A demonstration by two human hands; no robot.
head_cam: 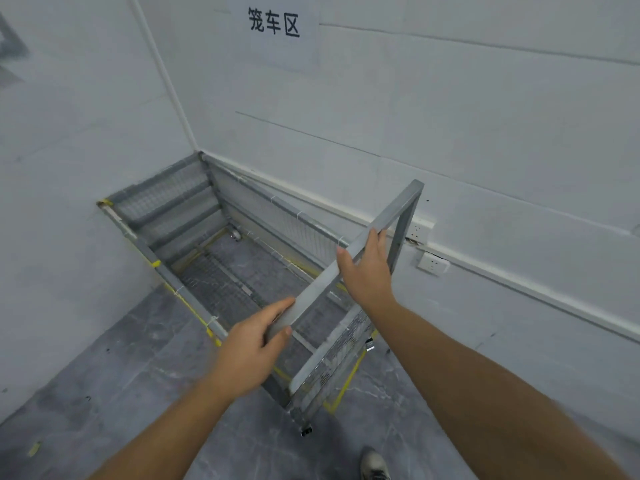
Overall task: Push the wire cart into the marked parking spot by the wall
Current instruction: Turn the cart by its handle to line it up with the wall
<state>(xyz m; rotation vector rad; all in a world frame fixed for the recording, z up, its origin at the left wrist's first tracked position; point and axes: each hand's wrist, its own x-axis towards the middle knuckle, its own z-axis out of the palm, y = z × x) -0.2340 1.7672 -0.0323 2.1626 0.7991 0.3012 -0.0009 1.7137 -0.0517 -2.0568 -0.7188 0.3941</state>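
A grey wire cart with mesh sides and a mesh floor stands in the room's corner, its far end against the left wall and its long side along the back wall. Yellow tape marks a rectangle on the floor around its base. My left hand grips the near end of the cart's grey handle bar. My right hand rests on the same bar further along, fingers curled over it.
A white paper sign with black characters hangs on the back wall above the cart. Two wall sockets sit low on that wall, right of the handle. Grey marbled floor stretches to the left. A shoe shows at the bottom.
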